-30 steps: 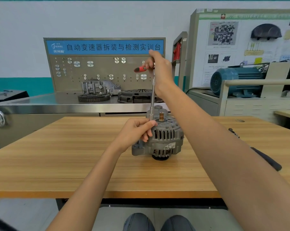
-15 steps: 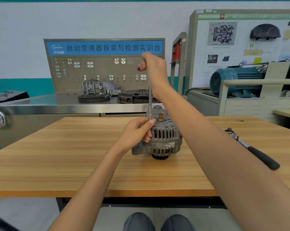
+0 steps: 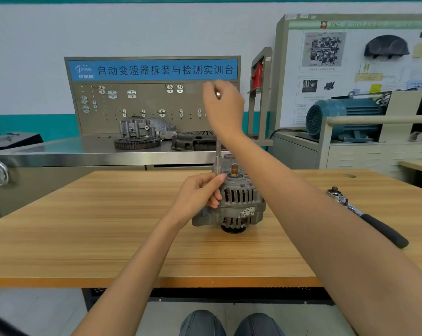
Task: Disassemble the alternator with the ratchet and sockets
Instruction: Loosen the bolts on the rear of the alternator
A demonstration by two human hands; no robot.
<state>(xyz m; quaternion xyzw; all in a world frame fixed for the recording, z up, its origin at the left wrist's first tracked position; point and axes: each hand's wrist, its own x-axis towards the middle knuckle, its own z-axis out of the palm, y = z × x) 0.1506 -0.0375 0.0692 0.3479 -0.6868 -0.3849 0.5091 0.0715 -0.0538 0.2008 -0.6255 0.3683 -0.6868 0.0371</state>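
Our right hand (image 3: 223,106) is blurred, and it covers the upper part of the thin rod (image 3: 218,154), so we cannot make out what its fingers close on. Our left hand (image 3: 200,197) hides the rod's lower end and the left side of the alternator (image 3: 239,202). Our right forearm covers part of the ratchet (image 3: 365,214). The small print on the alternator's label is unreadable.

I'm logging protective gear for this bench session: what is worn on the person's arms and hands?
Nothing shows: the left hand and right hand are bare, no gloves, and both forearms are uncovered, with no sleeve, watch or band in view.
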